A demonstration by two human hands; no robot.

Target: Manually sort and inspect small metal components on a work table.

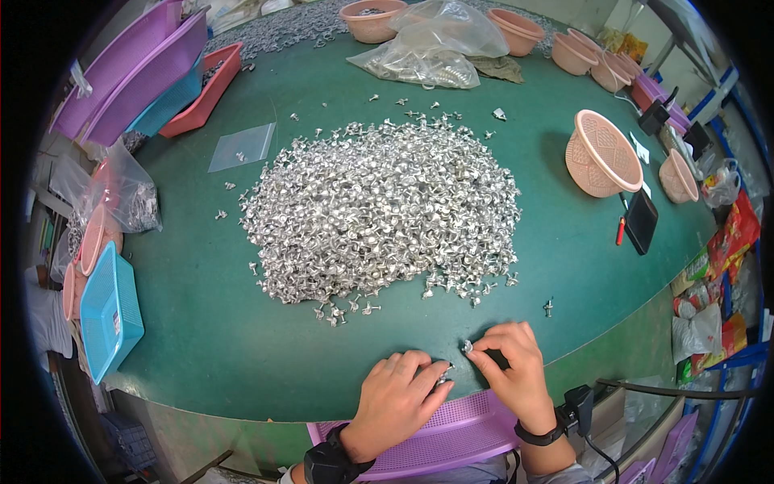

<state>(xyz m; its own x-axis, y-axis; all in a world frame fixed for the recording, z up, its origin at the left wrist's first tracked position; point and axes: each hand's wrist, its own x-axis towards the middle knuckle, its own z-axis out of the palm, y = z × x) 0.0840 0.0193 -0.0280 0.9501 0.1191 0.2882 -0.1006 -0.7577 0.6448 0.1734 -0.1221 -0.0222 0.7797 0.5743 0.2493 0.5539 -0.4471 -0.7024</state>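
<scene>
A broad heap of small silvery metal fittings (pixel 379 202), each with a rounded head and a short stem, lies mid-table. Nearer me, my right hand (pixel 512 367) pinches one metal fitting (pixel 467 347) between thumb and fingertips. Beside it, my left hand (pixel 395 394) is closed, with a few metal fittings (pixel 445 376) showing at its thumb and fingers. A purple perforated basket (pixel 459 444) sits under both hands, below the table's front edge. A few strays lie around the heap, including one fitting (pixel 549 307) to the right.
The green table (pixel 210 323) carries a peach basket (pixel 603 153), a black flat device (pixel 642 222) and a red pen-like tool (pixel 620 231) at right. A blue basket (pixel 111 315) stands at left. Clear bags (pixel 435 48) and more baskets line the back.
</scene>
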